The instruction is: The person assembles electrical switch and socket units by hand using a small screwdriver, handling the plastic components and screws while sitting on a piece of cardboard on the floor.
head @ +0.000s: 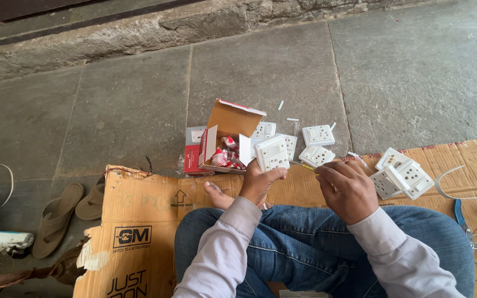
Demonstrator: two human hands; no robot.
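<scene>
We sit cross-legged on a flattened cardboard sheet (139, 221) laid over the stone floor (128, 105), so the parts stay off the grit. Our left hand (260, 182) is closed around a white switch-socket plate (271, 153), holding it upright in front of us with its face turned away, which leaves its back edge open to the tool. Our right hand (346, 190) is curled tight around a small screwdriver (303, 165), its thin shaft bridging the gap to the plate's lower right side. More white socket plates (318, 135) lie just beyond on the floor, and another cluster (401, 176) rests on the cardboard near our right knee, all within easy reach. An open red-and-white carton (222, 140) stands just left of the held plate, flaps up. Sandals (56, 218) sit well apart at the left
</scene>
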